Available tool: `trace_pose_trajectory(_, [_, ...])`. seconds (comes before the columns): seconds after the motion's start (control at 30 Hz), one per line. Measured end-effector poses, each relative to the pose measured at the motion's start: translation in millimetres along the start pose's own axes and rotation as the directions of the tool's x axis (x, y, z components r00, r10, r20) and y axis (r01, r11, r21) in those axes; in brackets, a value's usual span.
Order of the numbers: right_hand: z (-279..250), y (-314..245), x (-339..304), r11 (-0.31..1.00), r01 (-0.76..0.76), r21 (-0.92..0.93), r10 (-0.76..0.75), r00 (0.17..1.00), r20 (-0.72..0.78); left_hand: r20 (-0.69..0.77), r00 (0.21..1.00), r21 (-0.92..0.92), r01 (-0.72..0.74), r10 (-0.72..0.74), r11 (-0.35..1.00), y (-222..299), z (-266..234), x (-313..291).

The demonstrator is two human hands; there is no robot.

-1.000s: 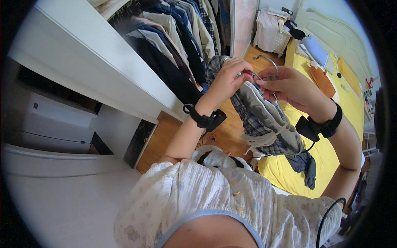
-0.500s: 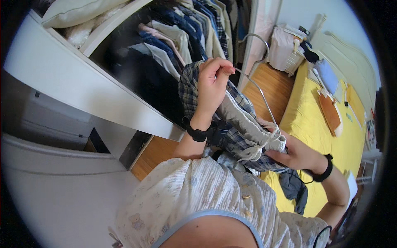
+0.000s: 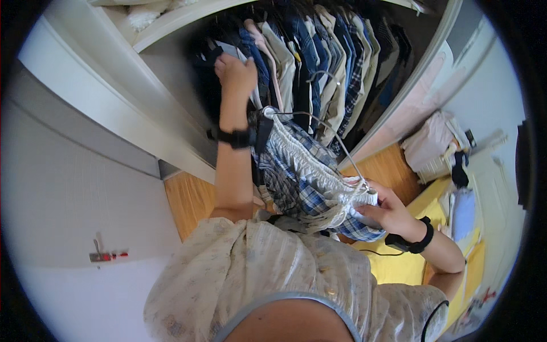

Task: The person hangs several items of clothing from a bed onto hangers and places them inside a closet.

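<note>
Blue-and-white plaid shorts (image 3: 313,191), with a white elastic waistband and drawstring, hang from a metal clothes hanger (image 3: 336,138) in front of my chest. My right hand (image 3: 389,212) pinches the near right end of the waistband, thumb on the inner side, beside the hanger's corner. The waistband's other end lies next to my left wrist. Up in the wardrobe, my left hand (image 3: 235,75) is off the shorts, its fingers curled at the top of a dark garment (image 3: 206,77) that is blurred. The hanger's hook stands before the hanging clothes.
Jackets, jeans and shirts (image 3: 336,62) hang packed along the wardrobe, under a white shelf (image 3: 171,24). A white door (image 3: 62,194) is at left. To the right are a bed with a yellow cover (image 3: 410,211) and a cloth-draped bedside cabinet (image 3: 433,151).
My left hand has let go of the shorts and moved up and left into the wardrobe clothes. My right hand still holds the waistband. The view has swung toward the wardrobe.
</note>
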State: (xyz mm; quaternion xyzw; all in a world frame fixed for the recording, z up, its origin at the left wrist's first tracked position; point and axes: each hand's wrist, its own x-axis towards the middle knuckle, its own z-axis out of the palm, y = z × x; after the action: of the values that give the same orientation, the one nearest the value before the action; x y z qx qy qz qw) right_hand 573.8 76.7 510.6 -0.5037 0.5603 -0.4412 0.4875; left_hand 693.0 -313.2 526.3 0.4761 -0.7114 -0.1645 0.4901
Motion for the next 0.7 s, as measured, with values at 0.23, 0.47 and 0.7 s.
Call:
trace_pose_trajectory(0.23, [-17,1,13,0.998,0.064,-0.025,-0.056,0.973,0.225,0.196,0.893,0.129,0.385,-0.404,0.914,-72,-20,64])
trace_pose_trajectory(0.47, [-19,7,18,0.996,0.092,-0.017,-0.085,0.969,0.231,0.192,0.977,0.131,0.063,-0.088,0.989,-90,-18,61])
trace_pose_trajectory(0.7, [-5,-1,12,0.996,0.063,0.059,-0.071,0.985,0.155,0.267,0.942,0.151,0.166,-0.202,0.975,-96,-49,49])
